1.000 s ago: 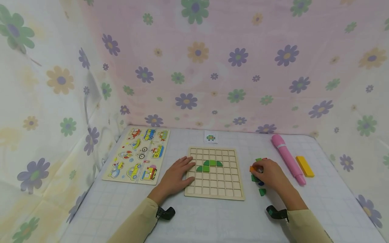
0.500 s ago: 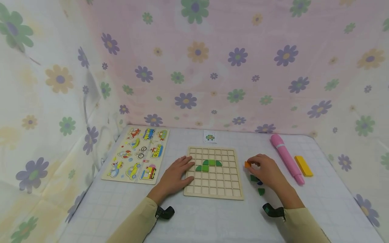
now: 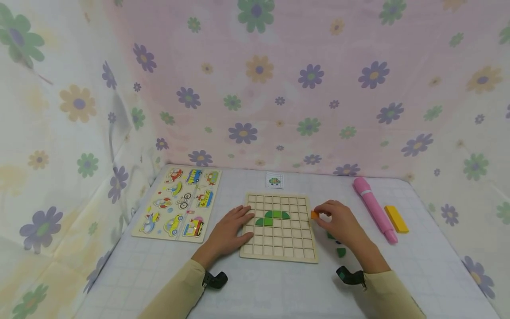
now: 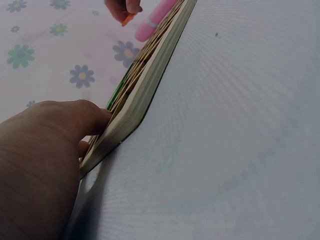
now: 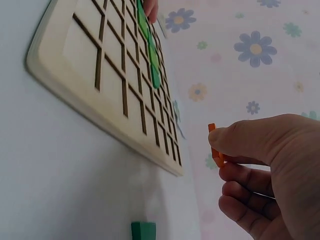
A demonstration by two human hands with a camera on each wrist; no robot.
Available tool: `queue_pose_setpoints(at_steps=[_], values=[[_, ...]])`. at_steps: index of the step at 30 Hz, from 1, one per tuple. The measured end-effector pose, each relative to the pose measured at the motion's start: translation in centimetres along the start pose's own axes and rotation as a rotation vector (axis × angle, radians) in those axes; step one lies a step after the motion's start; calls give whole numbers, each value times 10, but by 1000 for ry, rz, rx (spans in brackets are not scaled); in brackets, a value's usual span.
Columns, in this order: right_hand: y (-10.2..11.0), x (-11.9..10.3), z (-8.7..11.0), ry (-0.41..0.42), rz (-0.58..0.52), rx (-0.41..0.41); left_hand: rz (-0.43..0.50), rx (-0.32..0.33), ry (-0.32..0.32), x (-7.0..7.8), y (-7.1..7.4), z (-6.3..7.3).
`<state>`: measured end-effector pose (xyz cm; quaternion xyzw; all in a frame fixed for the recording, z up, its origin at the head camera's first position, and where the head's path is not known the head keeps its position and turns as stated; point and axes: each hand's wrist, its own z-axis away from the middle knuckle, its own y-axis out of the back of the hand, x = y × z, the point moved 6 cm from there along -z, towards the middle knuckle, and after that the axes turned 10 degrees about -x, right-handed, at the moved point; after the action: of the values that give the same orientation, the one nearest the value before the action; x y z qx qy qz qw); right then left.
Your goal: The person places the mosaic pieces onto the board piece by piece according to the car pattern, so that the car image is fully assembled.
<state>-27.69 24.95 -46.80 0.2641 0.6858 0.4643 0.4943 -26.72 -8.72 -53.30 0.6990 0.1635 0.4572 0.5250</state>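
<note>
A wooden grid board [image 3: 279, 248] lies in the middle of the table, with several green pieces [image 3: 268, 221] set in its cells. My left hand [image 3: 229, 232] rests on the board's left edge, fingers extended and nearly straight. Between thumb and fingers my right hand [image 3: 342, 223] pinches an orange block [image 3: 314, 215], held just off the board's right edge. The right wrist view shows the orange block [image 5: 215, 145] raised above the table, apart from the board. Loose green pieces [image 3: 341, 252] lie under and in front of the right hand, partly hidden by it.
A small pattern card [image 3: 275, 180] lies behind the board. To the left is a vehicle picture puzzle [image 3: 179, 204]. A pink tube-shaped thing [image 3: 374, 208] and a yellow block [image 3: 396, 219] lie at the right. Floral cloth [image 3: 279, 88] hangs around the table.
My right hand has carried the orange block leftward from the loose pieces to the board's right edge. The left hand stays in place on the board.
</note>
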Motion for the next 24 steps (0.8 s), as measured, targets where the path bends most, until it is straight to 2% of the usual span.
queue_pose_setpoints(at_steps=[5,12,24], values=[[-3,-13,-7,23,-13,4,-7,-16,17,-2,-1,0],[-12,-26,-15,-5,-38,-21,-25,-24,26,-4,-3,-1],[-27,-56,-31,63,-63,-52,-25,-8,12,-3,-2,0]])
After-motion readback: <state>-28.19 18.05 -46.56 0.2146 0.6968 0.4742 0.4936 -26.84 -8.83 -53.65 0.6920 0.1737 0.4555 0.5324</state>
